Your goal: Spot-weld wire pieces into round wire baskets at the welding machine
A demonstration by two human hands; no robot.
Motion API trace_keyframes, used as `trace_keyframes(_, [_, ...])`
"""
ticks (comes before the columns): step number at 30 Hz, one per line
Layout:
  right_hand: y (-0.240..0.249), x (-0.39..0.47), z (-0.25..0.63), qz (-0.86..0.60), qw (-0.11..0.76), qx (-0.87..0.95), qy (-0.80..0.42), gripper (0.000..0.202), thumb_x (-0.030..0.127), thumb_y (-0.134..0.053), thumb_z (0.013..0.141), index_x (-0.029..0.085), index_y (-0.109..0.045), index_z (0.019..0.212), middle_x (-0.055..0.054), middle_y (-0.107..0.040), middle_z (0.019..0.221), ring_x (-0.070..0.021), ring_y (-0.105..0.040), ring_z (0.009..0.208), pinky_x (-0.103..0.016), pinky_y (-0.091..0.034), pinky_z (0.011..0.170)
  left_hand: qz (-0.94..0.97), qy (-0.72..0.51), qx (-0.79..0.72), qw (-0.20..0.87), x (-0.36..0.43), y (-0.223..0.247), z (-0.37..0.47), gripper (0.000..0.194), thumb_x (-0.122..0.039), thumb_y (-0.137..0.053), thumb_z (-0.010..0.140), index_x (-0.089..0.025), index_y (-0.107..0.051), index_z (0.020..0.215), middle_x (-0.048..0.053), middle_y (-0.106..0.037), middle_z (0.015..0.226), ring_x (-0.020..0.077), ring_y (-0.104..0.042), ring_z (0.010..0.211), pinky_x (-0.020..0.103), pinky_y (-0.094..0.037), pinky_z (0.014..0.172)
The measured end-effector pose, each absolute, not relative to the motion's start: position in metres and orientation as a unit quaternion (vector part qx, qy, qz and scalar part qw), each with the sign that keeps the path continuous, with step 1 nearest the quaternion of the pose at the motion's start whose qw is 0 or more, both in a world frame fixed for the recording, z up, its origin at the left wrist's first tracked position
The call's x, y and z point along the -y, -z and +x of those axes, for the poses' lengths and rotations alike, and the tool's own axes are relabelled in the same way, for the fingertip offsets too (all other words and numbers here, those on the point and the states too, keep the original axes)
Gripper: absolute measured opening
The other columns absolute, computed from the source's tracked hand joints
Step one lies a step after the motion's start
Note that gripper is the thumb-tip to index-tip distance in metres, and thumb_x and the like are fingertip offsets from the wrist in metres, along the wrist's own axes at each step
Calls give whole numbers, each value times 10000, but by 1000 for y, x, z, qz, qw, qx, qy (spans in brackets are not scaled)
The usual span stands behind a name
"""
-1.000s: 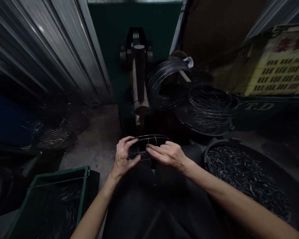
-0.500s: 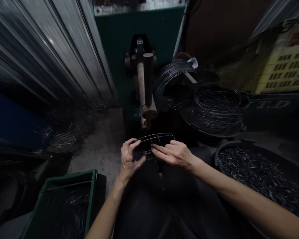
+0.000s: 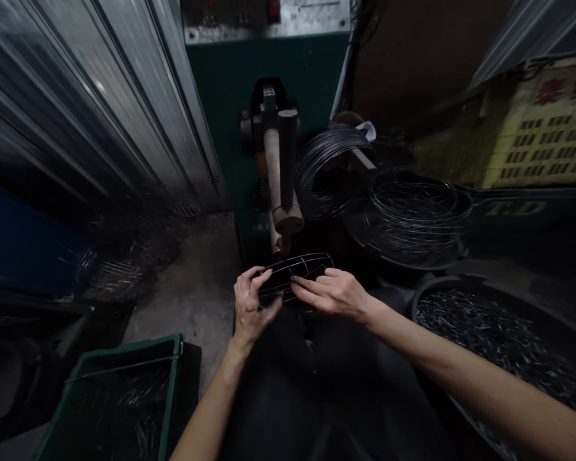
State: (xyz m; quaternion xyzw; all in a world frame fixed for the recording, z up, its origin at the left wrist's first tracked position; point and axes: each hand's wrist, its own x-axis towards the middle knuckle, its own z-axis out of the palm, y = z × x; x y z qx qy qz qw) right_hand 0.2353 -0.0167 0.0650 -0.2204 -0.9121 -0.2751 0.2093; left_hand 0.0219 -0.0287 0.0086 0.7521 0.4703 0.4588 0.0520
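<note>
A round wire frame, made of thin metal hoops joined by short cross wires, is held tilted in front of my lap. My left hand grips its left side, thumb below and fingers above. My right hand is closed at the frame's near right part, with the index finger reaching a cross wire; a small wire piece may be in the pinch, but it is too dark to tell. Just beyond the frame, the thick metal arms of a green machine point down toward it.
Right of the machine hang coiled wires, with wire hoops piled on a dark tub. A black tub of small bent metal pieces stands at my right. At lower left is a green crate; a yellow crate sits far right.
The view has tilted up slightly, showing more of the machine's panel. The wire frame has shifted slightly closer to the machine's arms; both hands keep nearly the same hold.
</note>
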Motion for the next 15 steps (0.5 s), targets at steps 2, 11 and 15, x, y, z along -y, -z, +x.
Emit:
trace_keyframes(2, [-65, 16, 235, -222, 212, 912, 274, 258, 74, -503, 872, 198, -674, 1019, -23, -702, 1072, -45, -499, 569, -241, -346, 554, 751, -461, -470, 50, 29, -8, 23, 512, -189, -684, 729, -231, -473, 1194, 98, -537, 1150, 251, -542, 1081, 445, -461, 898])
trace_keyframes(11, [-62, 10, 235, -239, 208, 912, 260, 262, 97, -494, 872, 189, -679, 1034, -27, -711, 1041, -60, -490, 555, -254, -351, 555, 750, -458, -474, 56, 18, -4, 23, 501, -206, -688, 729, -238, -487, 1186, 93, -535, 1160, 251, -541, 1087, 441, -465, 898])
trace_keyframes(15, [-57, 8, 236, -254, 186, 916, 250, 291, 96, -478, 876, 198, -669, 1070, -27, -701, 1074, -60, -510, 578, -260, -359, 565, 747, -466, -470, 64, 13, 2, 23, 500, -205, -698, 725, -240, -496, 1181, 89, -538, 1154, 240, -551, 1068, 433, -474, 890])
